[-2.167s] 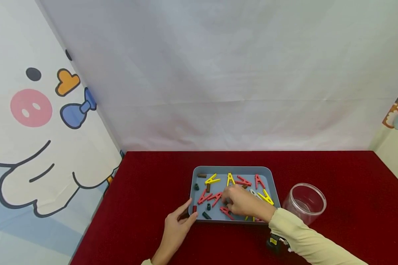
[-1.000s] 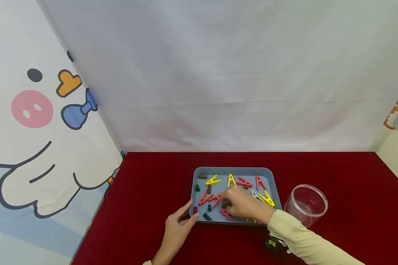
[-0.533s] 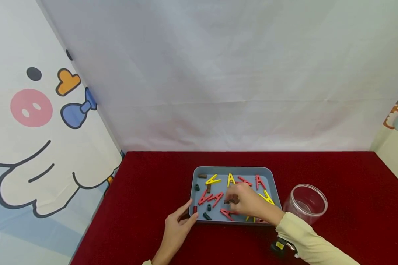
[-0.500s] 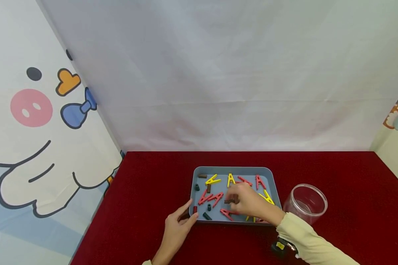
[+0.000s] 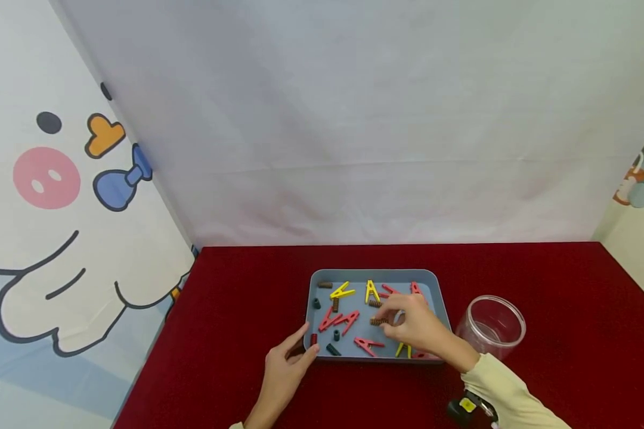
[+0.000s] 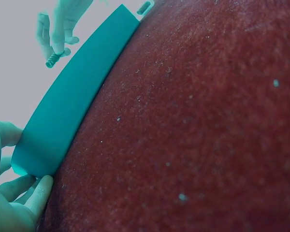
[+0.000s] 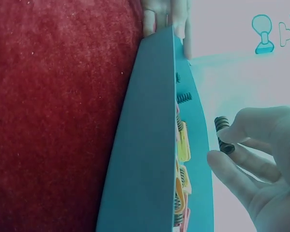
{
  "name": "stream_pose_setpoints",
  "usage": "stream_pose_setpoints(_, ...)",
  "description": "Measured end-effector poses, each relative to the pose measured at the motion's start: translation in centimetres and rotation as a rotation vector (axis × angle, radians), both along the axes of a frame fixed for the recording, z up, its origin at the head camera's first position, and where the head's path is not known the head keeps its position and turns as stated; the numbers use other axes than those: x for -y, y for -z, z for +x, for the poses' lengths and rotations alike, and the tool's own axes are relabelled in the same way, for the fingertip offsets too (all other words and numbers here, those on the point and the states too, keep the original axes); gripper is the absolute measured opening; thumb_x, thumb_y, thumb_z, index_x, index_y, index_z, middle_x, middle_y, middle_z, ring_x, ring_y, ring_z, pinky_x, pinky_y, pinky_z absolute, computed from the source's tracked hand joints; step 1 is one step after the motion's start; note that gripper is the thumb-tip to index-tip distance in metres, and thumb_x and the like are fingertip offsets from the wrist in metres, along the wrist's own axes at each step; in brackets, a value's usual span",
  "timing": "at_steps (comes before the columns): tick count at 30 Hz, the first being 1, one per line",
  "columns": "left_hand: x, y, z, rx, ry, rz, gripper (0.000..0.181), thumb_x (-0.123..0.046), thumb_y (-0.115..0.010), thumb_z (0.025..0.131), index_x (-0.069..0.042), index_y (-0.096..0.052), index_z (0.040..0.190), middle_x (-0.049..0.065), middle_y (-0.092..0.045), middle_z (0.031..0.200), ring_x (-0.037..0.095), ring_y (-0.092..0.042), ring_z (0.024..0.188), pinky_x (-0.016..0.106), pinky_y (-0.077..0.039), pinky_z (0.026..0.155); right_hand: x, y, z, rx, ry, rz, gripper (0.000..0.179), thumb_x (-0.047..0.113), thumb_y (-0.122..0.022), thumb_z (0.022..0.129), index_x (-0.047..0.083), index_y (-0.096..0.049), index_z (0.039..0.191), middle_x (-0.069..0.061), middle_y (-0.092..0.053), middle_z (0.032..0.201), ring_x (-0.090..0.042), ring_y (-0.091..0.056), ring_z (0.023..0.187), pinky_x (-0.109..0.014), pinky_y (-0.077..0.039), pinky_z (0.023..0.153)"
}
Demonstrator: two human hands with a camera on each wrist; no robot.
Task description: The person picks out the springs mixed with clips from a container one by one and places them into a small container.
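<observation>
My right hand (image 5: 421, 328) pinches a brown coil spring (image 5: 378, 322) between thumb and fingertips, over the middle of the blue-grey tray (image 5: 375, 276). In the right wrist view this spring (image 7: 224, 135) shows clear of the tray wall. With thumb and fingers, my left hand (image 5: 284, 372) holds the tray's near left corner; the left wrist view shows its fingers (image 6: 41, 195) around that corner. Inside the tray lie red clips (image 5: 349, 322), yellow clips (image 5: 343, 291) and loose springs, among them brown (image 5: 325, 285), dark green (image 5: 333, 350) and red (image 5: 313, 339). My right hand hides part of the contents.
A clear round jar (image 5: 494, 325) stands just right of the tray on the dark red cloth (image 5: 247, 286). Behind the table hangs a pale curtain (image 5: 365, 149), with a cartoon-printed sheet (image 5: 59, 250) at the left.
My right hand has picked the brown spring up from among the clips and moved it slightly right and upward. My left hand has stayed at the tray corner.
</observation>
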State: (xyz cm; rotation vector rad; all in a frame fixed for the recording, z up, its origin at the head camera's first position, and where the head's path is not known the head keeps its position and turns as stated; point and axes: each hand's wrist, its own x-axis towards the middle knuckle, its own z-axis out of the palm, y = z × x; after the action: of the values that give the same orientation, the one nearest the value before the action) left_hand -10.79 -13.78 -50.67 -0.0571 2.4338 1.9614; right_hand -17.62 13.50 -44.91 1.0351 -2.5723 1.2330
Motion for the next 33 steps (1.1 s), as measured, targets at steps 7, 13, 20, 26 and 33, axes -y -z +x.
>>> stream_pose_setpoints(7, 0.0, 0.1, -0.2, -0.004, 0.008, -0.001, 0.053, -0.030, -0.069, 0.088, -0.018, -0.053, 0.137, 0.015, -0.045, 0.140, 0.021, -0.064, 0.101, 0.028, -0.052, 0.082, -0.7, -0.4, 0.1, -0.024, 0.011, -0.008, 0.021, -0.007, -0.068, 0.070, 0.008, -0.073, 0.085, 0.002, -0.066, 0.078, -0.008, -0.056, 0.064, -0.023, -0.049, 0.053)
stream_pose_setpoints(13, -0.2, -0.1, -0.5, -0.013, 0.000, -0.008, 0.053, -0.030, -0.069, 0.088, -0.018, -0.053, 0.137, 0.015, -0.047, 0.139, 0.022, -0.064, 0.101, 0.030, -0.052, 0.082, -1.2, -1.0, 0.3, -0.043, -0.011, -0.003, 0.025, -0.009, -0.065, 0.070, 0.008, -0.073, 0.086, 0.002, -0.065, 0.076, -0.011, -0.056, 0.063, -0.021, -0.048, 0.051)
stream_pose_setpoints(20, -0.2, -0.1, -0.1, 0.023, 0.000, 0.031, 0.054, -0.030, -0.069, 0.088, -0.018, -0.052, 0.137, 0.019, -0.046, 0.138, 0.022, -0.064, 0.101, 0.031, -0.052, 0.083, -2.2, -1.3, 1.2, -0.020, 0.015, 0.029, 0.024, -0.008, -0.066, 0.069, 0.008, -0.073, 0.086, 0.006, -0.061, 0.076, -0.011, -0.054, 0.061, -0.021, -0.045, 0.049)
stream_pose_setpoints(26, -0.3, -0.2, -0.1, 0.014, 0.002, 0.046, 0.053, -0.029, -0.069, 0.088, -0.019, -0.052, 0.137, 0.017, -0.044, 0.140, 0.022, -0.063, 0.103, 0.030, -0.052, 0.083, -3.3, -2.3, 1.5, -0.032, 0.027, 0.004, 0.025, -0.010, -0.068, 0.071, 0.009, -0.073, 0.085, 0.004, -0.063, 0.079, -0.008, -0.054, 0.062, -0.022, -0.046, 0.048)
stream_pose_setpoints(33, -0.2, 0.3, -0.1, 0.029, -0.013, 0.033, 0.054, -0.030, -0.069, 0.088, -0.019, -0.052, 0.137, 0.017, -0.044, 0.140, 0.023, -0.062, 0.105, 0.031, -0.052, 0.083, -4.2, -3.5, 1.9, -0.029, 0.041, 0.004, 0.023, -0.007, -0.070, 0.073, 0.011, -0.073, 0.087, 0.006, -0.062, 0.077, -0.005, -0.053, 0.065, -0.023, -0.045, 0.048)
